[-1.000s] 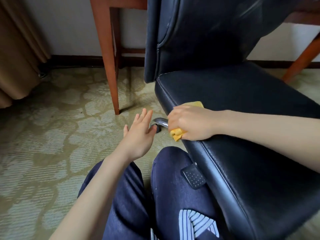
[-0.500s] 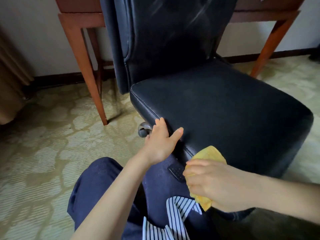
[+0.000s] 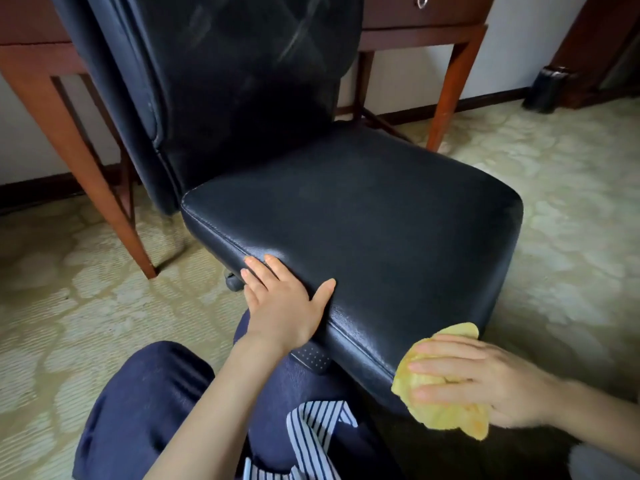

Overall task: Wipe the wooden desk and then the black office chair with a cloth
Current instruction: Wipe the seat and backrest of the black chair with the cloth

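Black office chair [image 3: 363, 220], whole seat now in view, standing on the carpet [image 3: 69, 323] in front of the wooden desk [image 3: 79, 161]. A second ago only its near-left corner showed.

Left grip [image 3: 284, 306]: a second ago it hung clear of the chair. Now it lies on the seat's front edge, fingers straight and spread, thumb out along the seam, apparently steadying the seat.

Right grip [image 3: 485, 382]: it has travelled from the seat's left corner to its near-right corner, fingers laid nearly flat over the cloth [image 3: 440, 414] rather than curled round it.

The yellow cloth is pressed against the seat's lower side panel. Judged from this, wiping has moved on to the chair's edges, and the streaked backrest [image 3: 249, 71] probably remains to be done.
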Action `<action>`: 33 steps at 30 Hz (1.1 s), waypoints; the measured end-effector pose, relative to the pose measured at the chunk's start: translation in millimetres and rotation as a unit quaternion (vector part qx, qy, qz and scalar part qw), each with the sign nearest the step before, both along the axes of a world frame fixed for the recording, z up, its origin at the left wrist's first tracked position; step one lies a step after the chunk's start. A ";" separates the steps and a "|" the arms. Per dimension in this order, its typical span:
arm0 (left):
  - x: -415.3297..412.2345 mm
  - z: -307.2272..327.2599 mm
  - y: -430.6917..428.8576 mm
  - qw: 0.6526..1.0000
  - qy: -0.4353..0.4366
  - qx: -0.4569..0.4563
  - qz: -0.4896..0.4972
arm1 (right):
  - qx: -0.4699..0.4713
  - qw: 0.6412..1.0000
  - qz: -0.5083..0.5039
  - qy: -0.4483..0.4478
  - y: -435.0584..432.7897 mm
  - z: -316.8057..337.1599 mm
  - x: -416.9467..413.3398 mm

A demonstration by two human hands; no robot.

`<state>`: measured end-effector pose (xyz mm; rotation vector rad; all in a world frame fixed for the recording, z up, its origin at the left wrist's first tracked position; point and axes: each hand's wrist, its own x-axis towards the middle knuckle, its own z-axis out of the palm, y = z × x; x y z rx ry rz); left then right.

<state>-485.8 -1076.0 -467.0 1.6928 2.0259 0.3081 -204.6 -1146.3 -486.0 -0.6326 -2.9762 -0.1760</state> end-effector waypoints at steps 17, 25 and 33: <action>-58.9 -5.6 32.7 0.995 0.086 0.033 -0.036 | -0.153 0.683 -0.439 0.564 104.6 -21.2 68.9; -83.0 -6.3 54.4 0.985 0.158 0.024 -0.070 | -0.073 0.417 -0.619 0.662 135.3 -16.8 90.3; -95.9 -6.6 69.0 0.987 0.149 0.024 -0.049 | -0.046 0.304 -0.583 0.752 88.7 -35.5 29.2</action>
